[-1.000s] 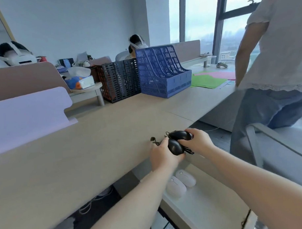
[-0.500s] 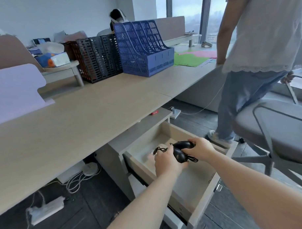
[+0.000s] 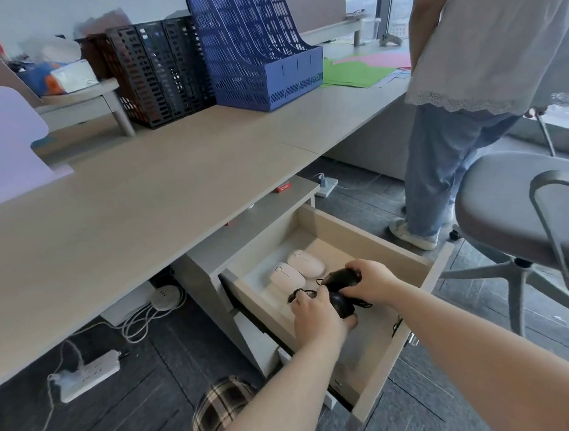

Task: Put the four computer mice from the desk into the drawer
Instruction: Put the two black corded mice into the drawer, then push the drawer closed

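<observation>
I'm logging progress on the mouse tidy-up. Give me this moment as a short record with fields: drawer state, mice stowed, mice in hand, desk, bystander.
drawer: open, pulled out under the desk
mice stowed: two pale mice, one beside the other, lying at the drawer's back
mice in hand: two black corded mice; left hand has a grip on one, right hand on the other, both over the drawer
desk: no mice seen on the desk
bystander: person standing by the chair

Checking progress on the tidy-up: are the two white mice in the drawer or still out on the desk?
In. Both white mice lie side by side on the floor of the open drawer.
</observation>
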Available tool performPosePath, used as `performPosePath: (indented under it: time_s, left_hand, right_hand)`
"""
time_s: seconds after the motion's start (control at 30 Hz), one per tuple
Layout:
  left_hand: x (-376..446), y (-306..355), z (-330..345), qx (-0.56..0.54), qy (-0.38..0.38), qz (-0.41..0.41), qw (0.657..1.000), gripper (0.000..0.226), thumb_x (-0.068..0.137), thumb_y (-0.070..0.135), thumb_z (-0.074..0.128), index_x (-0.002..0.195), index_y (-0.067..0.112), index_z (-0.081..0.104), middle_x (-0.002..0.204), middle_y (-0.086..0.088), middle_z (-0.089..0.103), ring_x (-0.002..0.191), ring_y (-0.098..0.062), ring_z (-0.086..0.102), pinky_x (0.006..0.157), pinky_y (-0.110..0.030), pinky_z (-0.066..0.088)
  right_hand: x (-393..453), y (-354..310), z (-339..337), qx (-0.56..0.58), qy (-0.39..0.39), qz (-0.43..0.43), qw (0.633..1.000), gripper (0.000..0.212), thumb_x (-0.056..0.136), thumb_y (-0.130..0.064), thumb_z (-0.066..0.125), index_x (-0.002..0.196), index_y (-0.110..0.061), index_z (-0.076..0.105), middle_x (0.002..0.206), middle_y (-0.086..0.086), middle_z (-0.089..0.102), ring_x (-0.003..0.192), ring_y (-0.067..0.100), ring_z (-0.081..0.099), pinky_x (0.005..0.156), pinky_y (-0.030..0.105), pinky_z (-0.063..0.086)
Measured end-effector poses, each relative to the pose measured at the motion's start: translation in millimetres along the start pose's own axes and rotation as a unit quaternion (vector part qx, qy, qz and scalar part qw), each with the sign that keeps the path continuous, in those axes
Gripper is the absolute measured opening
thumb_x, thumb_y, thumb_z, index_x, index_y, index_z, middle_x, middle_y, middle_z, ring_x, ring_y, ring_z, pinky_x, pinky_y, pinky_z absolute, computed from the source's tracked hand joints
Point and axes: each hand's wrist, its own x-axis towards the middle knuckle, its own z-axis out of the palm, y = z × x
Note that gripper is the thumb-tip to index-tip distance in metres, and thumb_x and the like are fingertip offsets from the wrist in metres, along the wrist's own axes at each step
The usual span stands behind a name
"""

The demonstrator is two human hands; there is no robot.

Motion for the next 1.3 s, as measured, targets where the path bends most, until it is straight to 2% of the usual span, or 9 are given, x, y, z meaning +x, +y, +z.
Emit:
performPosePath:
  time_s: [0.13,0.33,0.5,0.83,0.97,1.03,1.13,1.2,1.3]
  left_hand:
    - [7.3,-2.8,4.9,0.049,-0.016,0.041,0.998,0.042,0.08,0.036,0.067,0.116,0.019,0.053,0.133,-0.009,0.036,0.12,-0.032,0.039,0.094,-0.039,0.045]
    - [17.3,-8.6,10.8,0.116,-0.071,0.053,0.989,0.054,0.081,0.042,0.068,0.124,0.012,0.056,0.142,-0.009,0.031,0.127,-0.031,0.037,0.101,-0.038,0.042]
    - [23.1,-11.4,14.1,0.133,-0.063,0.048,0.988,0.031,0.092,0.013,0.053,0.123,0.007,0.056,0.14,-0.009,0.035,0.127,-0.03,0.037,0.102,-0.037,0.041]
    - [28.5,-14.1,-3.4,0.126,-0.027,0.05,0.99,0.029,0.09,0.021,0.057,0.118,0.015,0.053,0.126,-0.009,0.047,0.114,-0.029,0.047,0.09,-0.041,0.045]
    - [32.8,-1.5,-41.6,0.162,0.005,0.101,0.982,0.036,0.092,0.029,0.055,0.123,0.011,0.055,0.129,-0.012,0.046,0.12,-0.032,0.043,0.094,-0.041,0.044]
    - [33.5,7.3,-69.1,0.172,0.045,0.13,0.975,0.031,0.093,0.027,0.05,0.118,0.011,0.056,0.128,-0.011,0.047,0.119,-0.031,0.044,0.093,-0.039,0.043]
    - [42.8,10.9,-112.5,0.181,0.129,0.171,0.96,0.031,0.096,0.028,0.045,0.118,0.009,0.053,0.129,-0.013,0.047,0.118,-0.031,0.045,0.09,-0.04,0.043]
    - [54.8,6.0,-138.9,0.176,0.192,0.192,0.946,0.036,0.096,0.025,0.046,0.127,0.007,0.05,0.138,-0.017,0.043,0.122,-0.034,0.043,0.094,-0.043,0.041]
    - [70.1,-4.5,-170.1,0.172,0.25,0.201,0.931,0.047,0.095,0.023,0.048,0.138,0.005,0.043,0.146,-0.022,0.038,0.13,-0.037,0.039,0.103,-0.045,0.037]
  right_hand:
    - [9.9,3.0,11.9,-0.04,-0.011,-0.017,0.999,0.065,0.078,-0.034,0.07,0.134,-0.012,0.046,0.131,0.01,0.058,0.12,0.029,0.054,0.097,0.035,0.045]
    - [20.7,8.1,23.6,-0.105,-0.062,-0.023,0.992,0.069,0.075,-0.034,0.07,0.136,-0.019,0.043,0.126,0.014,0.057,0.115,0.033,0.054,0.095,0.04,0.048]
    - [24.4,9.9,27.2,-0.168,-0.071,-0.032,0.983,0.063,0.08,-0.029,0.065,0.136,-0.015,0.042,0.127,0.016,0.058,0.117,0.034,0.054,0.095,0.043,0.049]
    - [4.3,-2.1,-0.3,-0.086,0.05,0.039,0.994,0.035,0.094,-0.029,0.045,0.123,-0.016,0.058,0.122,0.009,0.063,0.109,0.028,0.059,0.089,0.041,0.053]
    - [-12.8,-9.9,-12.2,-0.138,0.197,0.095,0.966,0.038,0.085,-0.017,0.042,0.116,-0.021,0.062,0.141,0.008,0.049,0.14,0.029,0.029,0.116,0.051,0.014]
    - [-23.6,-10.8,-17.6,-0.07,0.258,0.177,0.947,0.052,0.082,-0.014,0.043,0.132,-0.023,0.047,0.159,0.009,0.018,0.149,0.031,0.0,0.117,0.057,0.0]
    - [-35.8,-4.3,-21.9,0.165,0.257,0.3,0.904,0.07,0.089,-0.015,0.043,0.151,-0.021,0.011,0.162,0.014,-0.004,0.148,0.037,-0.002,0.119,0.056,0.012]
    - [-38.4,-0.8,-17.6,0.281,0.252,0.322,0.868,0.073,0.091,-0.011,0.04,0.152,-0.013,-0.001,0.16,0.019,0.0,0.145,0.04,0.015,0.117,0.052,0.024]
    - [-39.6,-3.1,-13.6,0.334,0.274,0.314,0.846,0.062,0.092,-0.006,0.038,0.148,0.002,0.011,0.152,0.024,0.028,0.133,0.04,0.038,0.105,0.046,0.037]
